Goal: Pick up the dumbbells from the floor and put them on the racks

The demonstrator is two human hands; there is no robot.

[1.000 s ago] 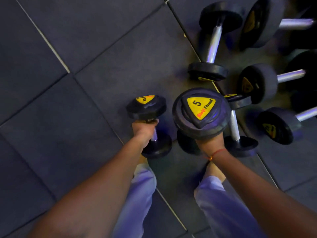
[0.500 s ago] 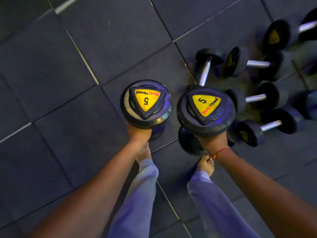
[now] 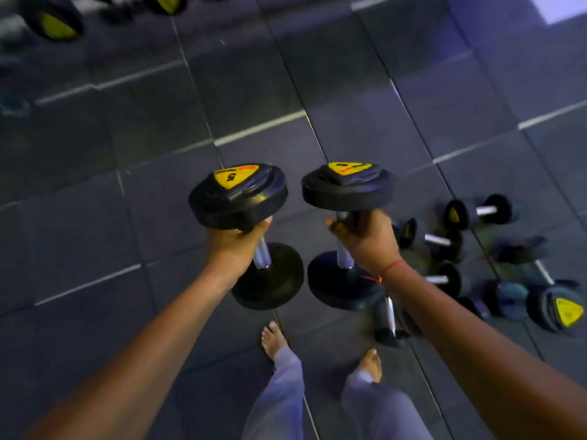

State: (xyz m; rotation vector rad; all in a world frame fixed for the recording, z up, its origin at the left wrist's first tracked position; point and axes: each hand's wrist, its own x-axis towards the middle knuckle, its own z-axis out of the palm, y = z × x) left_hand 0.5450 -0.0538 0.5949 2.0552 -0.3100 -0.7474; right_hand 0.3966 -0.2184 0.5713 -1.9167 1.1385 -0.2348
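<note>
My left hand [image 3: 236,241] grips the chrome handle of a black dumbbell [image 3: 238,198] with a yellow "5" label, held upright above the floor. My right hand [image 3: 365,238], with a red thread at the wrist, grips the handle of a second black dumbbell [image 3: 347,185] of the same kind, also upright. The two dumbbells are side by side, a little apart. Several more dumbbells [image 3: 476,211] lie on the floor to the right. Blurred dumbbells with yellow labels [image 3: 55,25] show at the top left; any rack under them is too blurred to tell.
Dark rubber floor tiles [image 3: 95,233] with pale seams spread to the left and ahead. My bare feet [image 3: 273,339] and light trouser legs are at the bottom centre. A large dumbbell with a yellow label [image 3: 556,308] lies at the right edge.
Both dumbbells have risen well off the floor and tilted away from me. The view has swung up and left, so the floor pile has slid right and dumbbells at the top left have appeared.
</note>
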